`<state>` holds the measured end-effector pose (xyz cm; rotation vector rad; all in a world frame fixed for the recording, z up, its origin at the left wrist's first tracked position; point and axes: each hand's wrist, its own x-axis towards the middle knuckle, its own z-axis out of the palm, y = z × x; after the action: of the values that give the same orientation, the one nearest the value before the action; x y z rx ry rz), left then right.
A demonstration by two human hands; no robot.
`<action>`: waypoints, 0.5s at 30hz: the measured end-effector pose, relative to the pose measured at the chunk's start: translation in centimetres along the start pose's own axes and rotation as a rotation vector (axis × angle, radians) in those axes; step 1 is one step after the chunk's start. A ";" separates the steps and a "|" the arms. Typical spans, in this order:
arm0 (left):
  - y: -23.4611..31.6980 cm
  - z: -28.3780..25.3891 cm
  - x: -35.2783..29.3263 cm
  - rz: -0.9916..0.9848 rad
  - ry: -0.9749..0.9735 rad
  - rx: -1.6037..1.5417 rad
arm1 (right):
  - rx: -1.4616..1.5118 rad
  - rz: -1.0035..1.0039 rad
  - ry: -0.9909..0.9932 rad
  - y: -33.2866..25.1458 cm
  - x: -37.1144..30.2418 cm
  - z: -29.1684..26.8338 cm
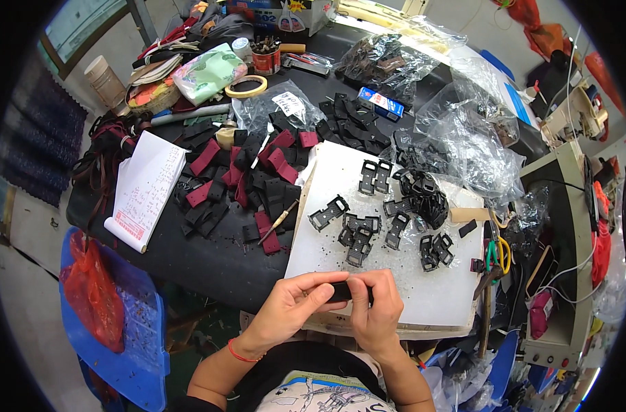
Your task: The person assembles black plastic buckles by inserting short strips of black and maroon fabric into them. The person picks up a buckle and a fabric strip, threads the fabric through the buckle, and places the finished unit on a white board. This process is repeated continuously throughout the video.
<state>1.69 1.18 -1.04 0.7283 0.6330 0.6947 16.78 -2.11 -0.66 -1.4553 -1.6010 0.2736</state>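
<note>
Just over the near edge of a white board (412, 302), my left hand (292, 304) and my right hand (376, 305) both pinch a small black strap piece (340, 293). Fingers cover most of it, so its ends are hidden. Several black plastic buckles (360, 246) lie scattered on the board beyond my hands, with a denser heap of them (423, 198) farther right. To the left sits a pile of black strap pieces (275, 196) mixed with maroon ones (282, 165). A wooden-handled pointed tool (280, 218) rests across that pile's near side.
A written notepad (148, 185) lies at the left. Clear plastic bags (464, 137) spread over the far right. Scissors (504, 255) stand by the board's right edge. A tape roll (246, 86) and a blue box (381, 103) lie farther back. A blue chair (144, 323) is at lower left.
</note>
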 end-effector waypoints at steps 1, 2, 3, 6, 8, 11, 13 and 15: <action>-0.1 0.2 0.0 0.004 0.012 0.000 | 0.006 0.036 -0.020 0.1 0.0 -0.1; -0.1 0.3 -0.1 0.008 0.024 0.000 | 0.011 0.072 -0.040 0.1 0.0 -0.2; 0.2 0.2 -0.1 -0.027 0.024 -0.001 | 0.019 0.048 -0.042 0.2 0.1 -0.1; 0.7 0.2 0.0 -0.114 0.010 -0.064 | 0.021 -0.008 -0.024 0.5 0.2 -0.1; 0.5 0.0 0.1 -0.141 0.007 -0.182 | 0.015 -0.028 0.004 0.4 0.2 -0.1; 0.5 -0.6 0.0 -0.154 -0.004 -0.195 | 0.007 -0.110 -0.003 0.3 0.4 0.1; 0.4 -0.8 -0.2 -0.166 -0.006 -0.127 | -0.024 -0.060 -0.062 0.2 0.1 0.0; 0.3 -0.2 -0.4 -0.083 0.031 0.044 | -0.050 0.016 -0.080 0.0 -0.3 -0.2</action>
<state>1.19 1.14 -0.86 0.7289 0.7046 0.6184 16.90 -2.45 -0.69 -1.5126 -1.6717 0.3057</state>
